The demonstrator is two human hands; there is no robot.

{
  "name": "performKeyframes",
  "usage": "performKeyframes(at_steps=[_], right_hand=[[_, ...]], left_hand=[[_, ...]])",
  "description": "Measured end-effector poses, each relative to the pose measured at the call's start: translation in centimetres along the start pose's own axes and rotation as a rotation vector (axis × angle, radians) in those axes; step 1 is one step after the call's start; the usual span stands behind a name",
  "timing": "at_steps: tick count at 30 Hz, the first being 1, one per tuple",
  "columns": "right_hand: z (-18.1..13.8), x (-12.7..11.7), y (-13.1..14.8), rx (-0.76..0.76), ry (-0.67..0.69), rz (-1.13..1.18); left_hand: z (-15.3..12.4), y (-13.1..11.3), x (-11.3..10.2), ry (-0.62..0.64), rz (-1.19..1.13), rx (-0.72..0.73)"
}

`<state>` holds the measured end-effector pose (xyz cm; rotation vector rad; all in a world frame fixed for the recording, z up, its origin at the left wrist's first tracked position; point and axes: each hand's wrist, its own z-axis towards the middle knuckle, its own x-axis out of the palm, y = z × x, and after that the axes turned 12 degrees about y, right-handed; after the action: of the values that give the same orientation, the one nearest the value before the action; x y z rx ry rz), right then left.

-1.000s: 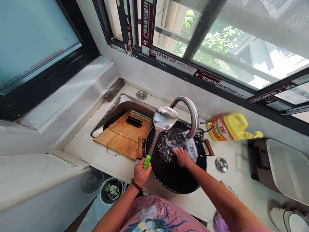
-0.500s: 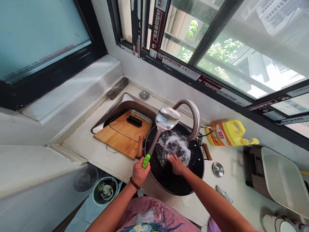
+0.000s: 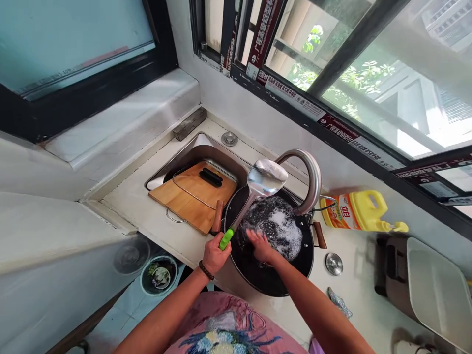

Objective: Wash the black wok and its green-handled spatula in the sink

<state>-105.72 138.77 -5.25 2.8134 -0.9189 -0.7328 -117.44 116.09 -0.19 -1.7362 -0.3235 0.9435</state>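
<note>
My left hand (image 3: pixel 217 254) is wrapped round the green handle of a metal spatula (image 3: pixel 266 178). Its wide blade is raised over the far rim of a black wok (image 3: pixel 254 284), near the curved faucet (image 3: pixel 314 182). Inside the wok is foamy, swirling water (image 3: pixel 285 228). My right hand (image 3: pixel 261 246) reaches into the wok from the near side, fingers stretched out at the water's surface. It appears to hold nothing; its palm is hidden. Brown wooden handles (image 3: pixel 320 235) stick out from the wok's two sides.
Left of the wok, a wooden cutting board (image 3: pixel 191 196) lies across the sink (image 3: pixel 162 181). A yellow detergent bottle (image 3: pixel 368 210) lies on the counter at right, near a metal drain strainer (image 3: pixel 334 264) and a lidded bin (image 3: pixel 435 285). Below left stands a waste bucket (image 3: pixel 158 276).
The view has shifted slightly. My right hand has moved left within the wok, and the foam has drifted to the right side. The spatula stays raised in my left hand.
</note>
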Motion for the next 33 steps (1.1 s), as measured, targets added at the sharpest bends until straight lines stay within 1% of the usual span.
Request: performKeyframes(at_steps=[2,4,6,7,9,10,12,13,15,16,18,20,22,24,26,28,30,31,32,33], right_hand=[[0.5,-1.4,-0.3,0.051,-0.051,0.018],[0.3,-1.9,-1.5,0.134,-0.075,0.025],[-0.5,-1.0,-2.4,0.175,-0.053,0.013],[-0.7,-0.3,-2.4,0.166,-0.029,0.001],[-0.7,0.9,-1.6,0.104,0.014,-0.027],[-0.4,1.0,-1.0,0.067,0.015,-0.037],[0.7,-0.1,-0.1,0.034,-0.031,-0.049],[1.1,-0.9,-0.1,0.049,-0.066,-0.049],[1.2,-2.3,-1.5,0.112,-0.120,-0.049],[0.8,-2.5,-2.6,0.147,-0.131,-0.052],[-0.9,-1.5,-4.8,0.199,-0.122,-0.073],[-2.8,0.8,-5.4,0.204,-0.067,-0.092],[-3.8,2.9,-4.0,0.130,0.024,-0.097],[-3.1,3.3,-1.5,0.019,0.071,-0.098],[-1.4,2.0,0.7,-0.023,0.044,-0.102],[0.4,-0.3,1.2,0.026,-0.025,-0.096],[1.2,-1.9,-0.3,0.088,-0.070,-0.084],[1.2,-2.1,-1.4,0.115,-0.088,-0.078],[0.8,-1.9,-2.6,0.133,-0.107,-0.060],[0.3,-1.3,-3.7,0.140,-0.139,0.007]], left_hand=[[0.0,0.0,-0.1,0.005,-0.003,0.005],[0.0,-0.1,-0.1,0.011,-0.010,0.010],[0.0,-0.3,-0.2,0.006,-0.014,0.012],[0.0,-0.4,-0.2,0.000,-0.016,0.010],[0.0,-0.5,-0.1,-0.006,-0.017,-0.003],[0.0,-0.5,-0.1,-0.004,-0.018,-0.012],[0.0,-0.5,-0.1,0.008,-0.023,-0.030],[0.0,-0.4,-0.1,0.015,-0.024,-0.036],[0.0,-0.4,-0.2,0.023,-0.021,-0.038],[0.0,-0.5,-0.2,0.025,-0.017,-0.035],[0.0,-0.5,-0.2,0.025,-0.016,-0.027],[0.0,-0.6,-0.2,0.021,-0.022,-0.020],[0.0,-0.6,0.0,0.022,-0.030,-0.017],[0.1,-0.5,0.1,0.023,-0.030,-0.017],[0.2,-0.3,0.1,0.017,-0.026,-0.014],[0.2,-0.2,0.1,0.011,-0.020,-0.009],[0.1,-0.1,0.1,0.018,-0.014,-0.008],[0.1,-0.1,0.2,0.022,-0.011,-0.012],[0.1,-0.1,0.2,0.024,-0.009,-0.017],[0.1,-0.1,0.2,0.024,-0.007,-0.023]])
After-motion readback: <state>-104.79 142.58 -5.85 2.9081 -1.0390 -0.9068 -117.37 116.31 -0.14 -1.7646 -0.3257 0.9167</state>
